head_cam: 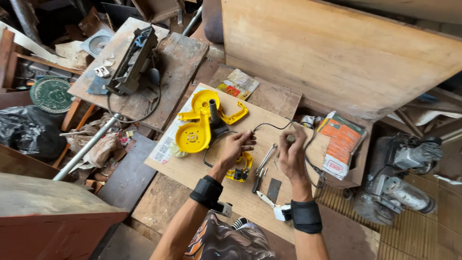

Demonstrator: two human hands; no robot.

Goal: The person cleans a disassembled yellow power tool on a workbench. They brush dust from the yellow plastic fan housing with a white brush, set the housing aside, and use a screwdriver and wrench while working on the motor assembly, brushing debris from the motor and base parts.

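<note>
The left hand (pixel 237 147) is closed in a pinch on the end of a thin black wire (pixel 274 125), holding it between the fingertips just above the worktop (pixel 192 168). The right hand (pixel 291 153) is closed around a small rounded handle, probably of a tool; I cannot tell what tool it is, because the fingers hide most of it. The wire runs from the left hand to the right, passes behind the right hand and curves down toward the near right edge of the board.

The wire looks light and soft; it will bend easily and can slip from the fingers, so I judge it is best held close to its end, as the left hand does, and not pulled hard. Under the left hand lies a small yellow and black part (pixel 239 172). Between the hands lie pliers (pixel 262 168) with metal jaws. These are stiff and heavier, and are best taken by the handles.

Farther to the left lies a yellow plastic housing (pixel 198 126) with a black tube standing in it. It looks light but rigid, and it may crack if pressed.

On the right of the worktop stands an orange and white bag (pixel 340 142) with a green top edge and printed text, leaning in a box. At the far edge lies a small flat colourful card (pixel 237 84). At the left edge a white paper label (pixel 162 148) with square codes lies flat.
</note>
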